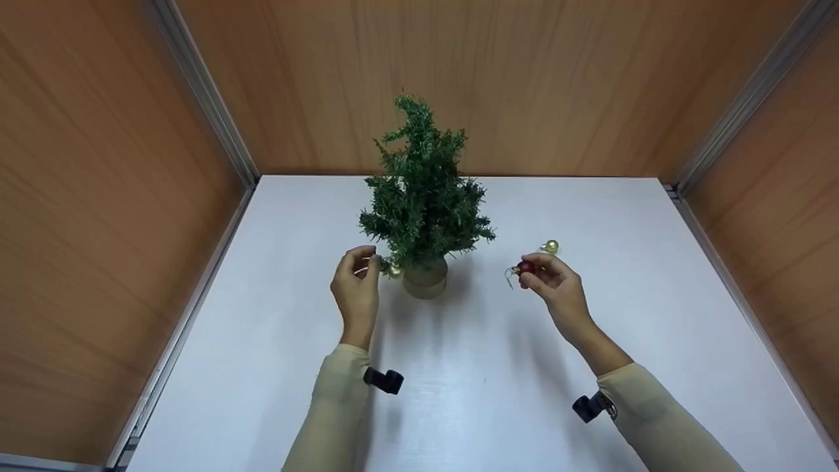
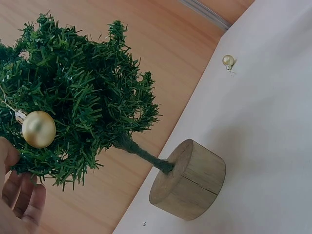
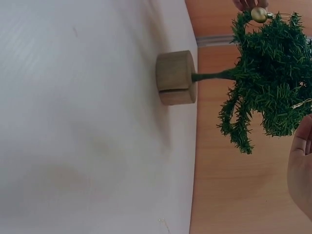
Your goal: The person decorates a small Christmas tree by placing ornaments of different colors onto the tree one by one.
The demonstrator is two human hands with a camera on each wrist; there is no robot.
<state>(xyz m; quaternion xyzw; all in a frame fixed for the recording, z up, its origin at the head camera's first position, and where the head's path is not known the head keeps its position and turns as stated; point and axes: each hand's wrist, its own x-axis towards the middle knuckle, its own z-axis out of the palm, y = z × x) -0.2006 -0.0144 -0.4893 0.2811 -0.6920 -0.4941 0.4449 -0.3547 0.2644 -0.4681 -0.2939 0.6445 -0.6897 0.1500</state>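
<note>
A small green artificial Christmas tree (image 1: 423,196) stands upright on a round wooden base (image 2: 195,180). At its lower left, my left hand (image 1: 356,288) pinches the tip of a branch between thumb and fingers. Right by those fingers a gold bauble (image 2: 39,129) hangs from that branch. To the right of the tree, my right hand (image 1: 562,292) holds a red bauble (image 1: 526,268) between thumb and fingertips, its thread loop dangling toward the tree. The right wrist view leaves the red ball out of sight and shows only part of the hand (image 3: 300,175).
Another gold bauble (image 1: 551,246) lies on the white table (image 1: 452,406) just beyond my right hand. Wood-grain panels (image 1: 524,85) with metal edge strips enclose the table at the back and both sides. A black camera sits on each sleeve cuff.
</note>
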